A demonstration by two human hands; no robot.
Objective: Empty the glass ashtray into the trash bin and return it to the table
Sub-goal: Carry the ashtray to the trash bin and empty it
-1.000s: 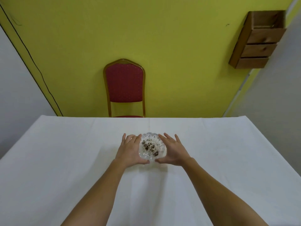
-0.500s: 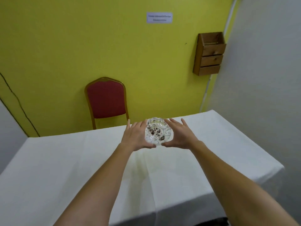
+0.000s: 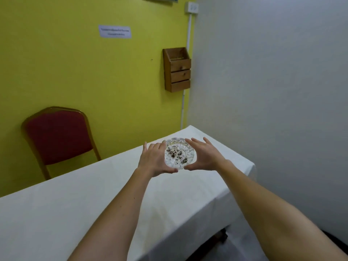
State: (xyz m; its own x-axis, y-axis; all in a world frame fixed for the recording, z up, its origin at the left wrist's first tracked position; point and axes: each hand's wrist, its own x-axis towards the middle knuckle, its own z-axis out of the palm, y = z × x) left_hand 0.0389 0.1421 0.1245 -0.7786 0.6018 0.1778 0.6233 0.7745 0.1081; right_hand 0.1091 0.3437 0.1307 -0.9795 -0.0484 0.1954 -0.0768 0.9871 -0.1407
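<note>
- Glass ashtray (image 3: 179,153): round, clear cut glass with a scalloped rim and faceted walls. Dark ash and small flecks lie scattered across its bowl. It sits level, opening upward.
- Location: the ashtray is held in the air between both hands, above the far right part of the tabletop (image 3: 94,204).
- Left hand (image 3: 155,159): grip partly closed; palm against the ashtray's left wall, thumb curled under the near edge, fingers extended along the side.
- Right hand (image 3: 204,155): grip partly closed; palm against the right wall, thumb under the near edge, fingers spread and extended past the rim.
- Tabletop: covered with a smooth white cloth that drapes over the edges.
- Surroundings: a red padded chair (image 3: 58,136) with a gold frame stands against the yellow wall; a slatted wooden wall box (image 3: 178,70) hangs near the corner.
</note>
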